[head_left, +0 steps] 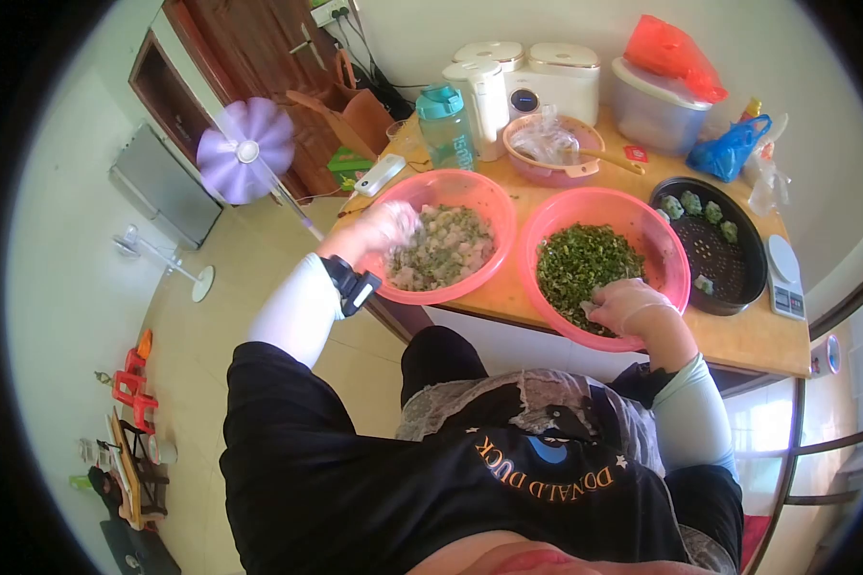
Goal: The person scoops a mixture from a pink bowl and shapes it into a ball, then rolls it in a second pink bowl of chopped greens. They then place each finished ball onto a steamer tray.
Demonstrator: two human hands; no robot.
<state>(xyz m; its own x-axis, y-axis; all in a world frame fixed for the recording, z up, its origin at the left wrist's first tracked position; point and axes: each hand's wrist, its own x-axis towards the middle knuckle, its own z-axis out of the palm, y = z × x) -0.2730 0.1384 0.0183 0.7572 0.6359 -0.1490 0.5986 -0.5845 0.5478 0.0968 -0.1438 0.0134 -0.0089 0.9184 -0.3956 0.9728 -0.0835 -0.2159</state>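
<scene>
My left hand [390, 226], in a clear plastic glove, is over the left side of a pink bowl [497, 199]. Its fingers are blurred, so their grip does not show. That bowl holds a pale, lumpy mixture [451, 251] with green bits. My right hand [633, 309], also gloved, reaches into a second pink bowl [679, 254] of chopped greens [585, 261]. Its fingers are bent together at the greens' near edge; a pale patch shows at their tips, and I cannot make out what it is.
Right of the bowls, a black perforated steamer tray [714, 251] holds several greenish balls. Beside it lies a kitchen scale [785, 278]. Behind stand a teal bottle [445, 125], a smaller pink basin [547, 172] with a wooden handle across it, and a lidded tub [657, 110]. A fan [247, 151] stands left.
</scene>
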